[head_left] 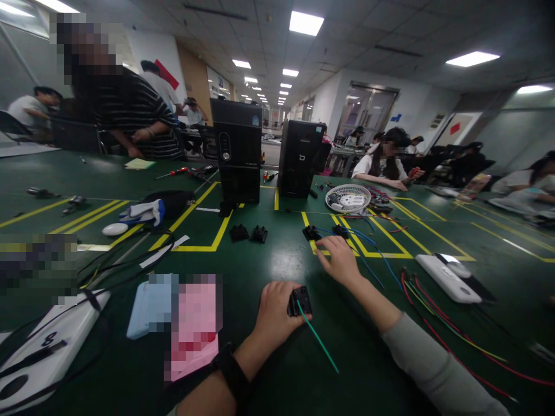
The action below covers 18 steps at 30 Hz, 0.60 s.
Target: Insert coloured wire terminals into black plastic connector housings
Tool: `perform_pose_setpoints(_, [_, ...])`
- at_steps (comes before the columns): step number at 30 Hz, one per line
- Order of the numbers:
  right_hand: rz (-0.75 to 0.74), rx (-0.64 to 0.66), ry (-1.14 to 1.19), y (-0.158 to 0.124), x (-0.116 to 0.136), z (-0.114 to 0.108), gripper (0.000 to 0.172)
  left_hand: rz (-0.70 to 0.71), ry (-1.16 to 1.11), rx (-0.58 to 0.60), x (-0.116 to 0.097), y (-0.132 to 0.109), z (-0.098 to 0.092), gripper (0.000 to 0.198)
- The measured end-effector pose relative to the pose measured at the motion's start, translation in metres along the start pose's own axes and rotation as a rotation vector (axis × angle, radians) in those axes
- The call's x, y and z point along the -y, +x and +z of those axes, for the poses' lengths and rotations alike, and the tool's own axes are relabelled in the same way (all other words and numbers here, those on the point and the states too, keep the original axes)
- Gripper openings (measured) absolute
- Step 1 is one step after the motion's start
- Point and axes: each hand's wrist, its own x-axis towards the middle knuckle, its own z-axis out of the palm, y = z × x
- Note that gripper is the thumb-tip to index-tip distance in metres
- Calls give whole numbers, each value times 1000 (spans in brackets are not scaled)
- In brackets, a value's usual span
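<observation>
Left hand (276, 307) clasped round a black plastic block (303, 299) at lower centre, green wire (318, 337) trailing from it, I hold my right hand (340, 260) loosely spread near another black block (310, 232), perhaps touching it.

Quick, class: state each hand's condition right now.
Left hand: closed, holding a black block with a green wire.
Right hand: partly open near a second block; contact unclear.

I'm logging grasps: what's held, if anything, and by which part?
Left hand: small, rectangular black plastic-looking block with thin green wire, by its left side. Right hand: nothing visible.
</observation>
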Motion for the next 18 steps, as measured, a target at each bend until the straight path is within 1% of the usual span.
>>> perform_pose_setpoints(1, [-36, -60, 117, -15, 6, 0, 21, 0, 2, -1, 0, 0, 0, 51])
perform_pose_setpoints(3, [-73, -97, 316, -42, 16, 1, 14, -1, 6, 0, 0, 0, -1, 50])
perform_pose_setpoints(5, [-85, -41, 457, -64, 25, 2, 12, -3, 12, 3, 0, 0, -1, 49])
perform_pose_setpoints(7, [-55, 15, 588, -80, 33, -1, 15, -2, 14, 6, 1, 0, 0, 47])
perform_pose_setpoints(10, [44, 74, 740, -94, 44, -10, 19, -1, 15, 7, 1, 0, 0, 46])
perform_pose_setpoints(11, [57, 99, 767, -98, 47, -13, 21, -1, 17, 5, 1, 0, 0, 44])
perform_pose_setpoints(13, [49, 186, 813, -104, 54, -17, 21, -4, 25, 0, 0, 0, 0, 40])
perform_pose_setpoints(15, [30, 284, 843, -109, 60, -17, 15, -10, 32, -7, -1, 0, 0, 38])
perform_pose_setpoints(18, [26, 365, 828, -113, 64, -14, 13, -18, 46, -11, -1, 0, 1, 37])
